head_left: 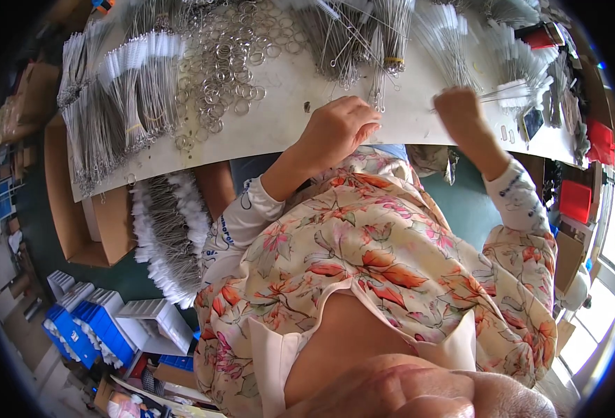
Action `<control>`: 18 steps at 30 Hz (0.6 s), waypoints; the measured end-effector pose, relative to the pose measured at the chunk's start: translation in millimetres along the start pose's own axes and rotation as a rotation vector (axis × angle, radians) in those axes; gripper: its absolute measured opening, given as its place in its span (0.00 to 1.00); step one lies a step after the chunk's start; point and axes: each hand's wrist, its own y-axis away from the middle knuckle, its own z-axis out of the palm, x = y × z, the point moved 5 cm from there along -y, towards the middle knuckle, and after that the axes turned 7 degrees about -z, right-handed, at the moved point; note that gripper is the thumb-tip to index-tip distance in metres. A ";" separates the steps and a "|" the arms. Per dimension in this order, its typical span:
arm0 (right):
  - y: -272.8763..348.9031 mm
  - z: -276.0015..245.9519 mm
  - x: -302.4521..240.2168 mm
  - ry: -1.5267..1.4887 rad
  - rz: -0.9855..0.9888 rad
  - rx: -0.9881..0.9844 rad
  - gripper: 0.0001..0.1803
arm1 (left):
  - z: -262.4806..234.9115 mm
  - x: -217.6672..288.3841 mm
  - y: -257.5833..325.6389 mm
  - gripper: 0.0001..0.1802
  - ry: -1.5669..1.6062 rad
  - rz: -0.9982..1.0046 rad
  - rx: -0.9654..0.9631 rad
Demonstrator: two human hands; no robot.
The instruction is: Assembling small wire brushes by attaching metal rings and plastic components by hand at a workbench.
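My left hand [339,125] rests near the front edge of a white table [279,118], fingers curled, next to a banded bundle of thin wire brushes [389,42]; what it holds is hidden. Blurred with motion, my right hand [461,111] touches a few thin wire brushes with white tips [523,89] that stick out to the right. A pile of small metal rings [227,59] lies on the table to the left of my hands. Heaps of wire brushes [123,90] cover the table's left part.
A cardboard box [105,230] stands under the table at left, with a heap of white-tipped brushes [172,233] beside it. Blue and white bins [95,324] sit on the floor. Red boxes [575,198] and clutter stand at the right.
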 end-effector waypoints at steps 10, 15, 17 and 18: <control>-8.1 -41.0 -63.2 -2.101 -0.278 -0.151 0.10 | -26.5 30.4 7.4 0.12 0.079 0.081 0.099; 5.3 -49.9 -65.7 -2.381 -0.482 -0.432 0.12 | -35.4 51.1 -6.2 0.10 0.166 0.089 0.021; 9.4 -48.6 -62.9 -2.345 -0.526 -0.492 0.12 | -34.0 62.4 -2.4 0.11 0.126 0.298 0.019; 12.6 -48.5 -62.4 -2.302 -0.570 -0.554 0.12 | -37.2 60.1 -4.5 0.11 0.125 0.294 0.014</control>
